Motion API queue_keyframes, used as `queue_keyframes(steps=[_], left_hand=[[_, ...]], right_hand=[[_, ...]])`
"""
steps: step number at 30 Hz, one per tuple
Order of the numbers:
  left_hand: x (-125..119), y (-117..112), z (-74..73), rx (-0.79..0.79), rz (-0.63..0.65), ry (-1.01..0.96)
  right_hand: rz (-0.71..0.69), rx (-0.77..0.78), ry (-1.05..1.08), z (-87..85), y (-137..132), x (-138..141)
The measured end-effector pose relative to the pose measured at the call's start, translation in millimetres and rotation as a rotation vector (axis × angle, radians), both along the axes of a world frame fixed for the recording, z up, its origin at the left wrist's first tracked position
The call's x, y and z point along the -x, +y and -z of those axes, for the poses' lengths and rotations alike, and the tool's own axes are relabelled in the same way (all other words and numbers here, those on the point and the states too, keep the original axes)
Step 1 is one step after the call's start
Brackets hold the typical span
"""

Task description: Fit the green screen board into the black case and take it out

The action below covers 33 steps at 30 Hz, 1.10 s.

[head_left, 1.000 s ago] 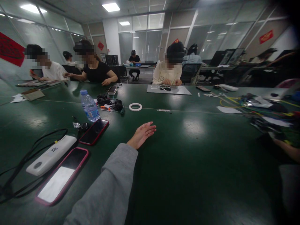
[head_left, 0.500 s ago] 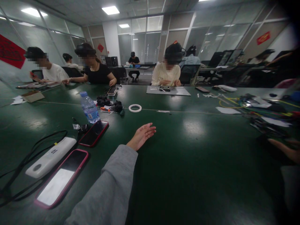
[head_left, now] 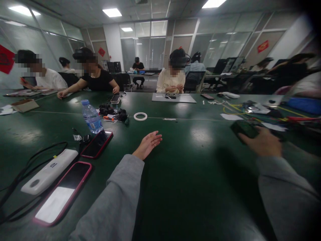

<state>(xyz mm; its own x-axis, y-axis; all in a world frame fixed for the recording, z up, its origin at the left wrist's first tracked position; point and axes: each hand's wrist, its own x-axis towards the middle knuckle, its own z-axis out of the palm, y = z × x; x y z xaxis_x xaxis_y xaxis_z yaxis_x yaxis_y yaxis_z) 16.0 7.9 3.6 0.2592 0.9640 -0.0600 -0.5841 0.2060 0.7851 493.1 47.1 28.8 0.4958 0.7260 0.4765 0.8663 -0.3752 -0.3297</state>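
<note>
My left hand point(head_left: 147, 144) rests on its side on the green table point(head_left: 185, 187), fingers stretched out and nothing in them. At the right, my right hand point(head_left: 266, 142) grips a dark, flat, box-like object point(head_left: 244, 130), its thumb along the near side. Motion blurs this object, and its kind cannot be made out. To the left of my left hand lie a red-edged phone point(head_left: 97, 144) and a pink-cased phone point(head_left: 64, 194). A white ring, perhaps a tape roll point(head_left: 140, 116), lies beyond that hand.
A water bottle point(head_left: 91, 117) stands at the left behind the phones. Beside them lies a white device marked 01 point(head_left: 50, 172) with black cables. Tangled wires point(head_left: 240, 108) and papers spread at the far right. Across the table, a person point(head_left: 173, 80) works over a grey board point(head_left: 188, 98).
My right hand has come in from the right edge, bringing the dark object over the table. The view has swung slightly right. My left hand keeps its pose.
</note>
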Motion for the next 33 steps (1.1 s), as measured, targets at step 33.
queue_keyframes(steps=[33], left_hand=[[-5, 9, 18.3, -0.040, -0.138, 0.010]], right_hand=[[-0.935, -0.172, 0.143, 36.5, -77, 337]])
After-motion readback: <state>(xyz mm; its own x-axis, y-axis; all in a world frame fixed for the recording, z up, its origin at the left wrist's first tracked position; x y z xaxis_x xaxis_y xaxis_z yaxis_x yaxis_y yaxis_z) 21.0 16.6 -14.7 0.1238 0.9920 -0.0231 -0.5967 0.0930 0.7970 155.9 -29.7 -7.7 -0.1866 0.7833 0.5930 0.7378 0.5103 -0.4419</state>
